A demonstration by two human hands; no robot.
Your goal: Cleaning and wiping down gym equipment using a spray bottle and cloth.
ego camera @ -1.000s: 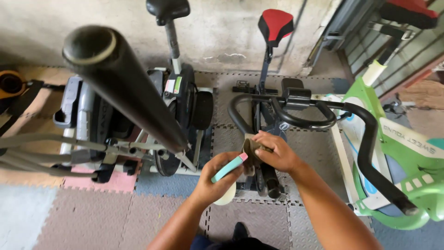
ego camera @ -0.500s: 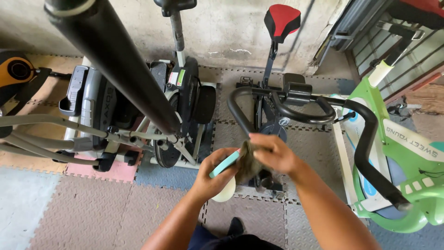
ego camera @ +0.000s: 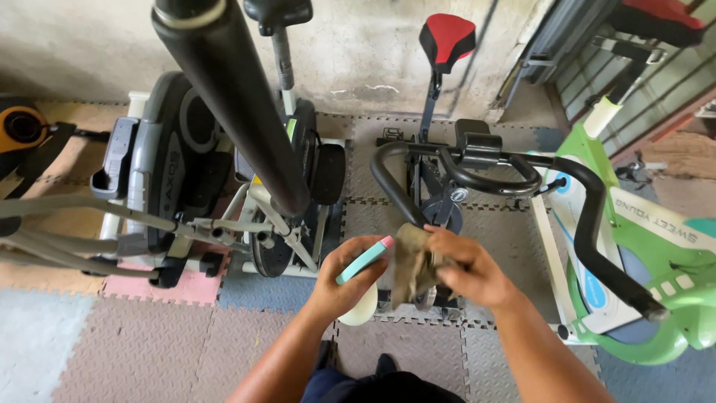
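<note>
My left hand (ego camera: pixel 344 277) grips a pale bottle (ego camera: pixel 361 306) with a teal, pink-tipped spray top pointing up and to the right. My right hand (ego camera: pixel 464 269) holds a crumpled brownish cloth (ego camera: pixel 412 261) right against the spray tip. Both hands are in front of my body, just below the curved black handlebar (ego camera: pixel 462 175) of an exercise bike with a red and black saddle (ego camera: pixel 445 37).
A thick black padded bar (ego camera: pixel 239 104) of an elliptical machine (ego camera: pixel 164 179) rises at the left. A green and white exercise bike (ego camera: pixel 656 254) stands at the right. Interlocking foam mats (ego camera: pixel 134 351) cover the floor, and a concrete wall (ego camera: pixel 89 37) runs behind.
The view has shifted slightly. My hands have lowered a little and the cloth is pressed closer to the spray tip.
</note>
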